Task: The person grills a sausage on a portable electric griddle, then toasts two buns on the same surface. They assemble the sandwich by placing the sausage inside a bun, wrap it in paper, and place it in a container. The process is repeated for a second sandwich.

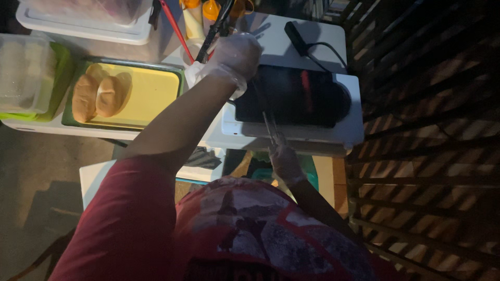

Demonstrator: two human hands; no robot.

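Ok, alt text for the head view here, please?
A person in a red shirt holds metal tongs in the gloved right hand over a dark griddle, while the gloved left hand reaches toward black and red utensils. Two buns lie in a green tray to the left.

Two buns (98, 96) lie on a tray (156, 93) (left of the griddle (297, 99)).

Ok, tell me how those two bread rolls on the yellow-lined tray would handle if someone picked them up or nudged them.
The bread rolls look puffy and rounded, so probably light for their size and easily dented by a firm squeeze. They lie side by side, touching, so nudging one would likely shift the other. On the flat yellow tray, they would probably slide or rock rather than roll far.
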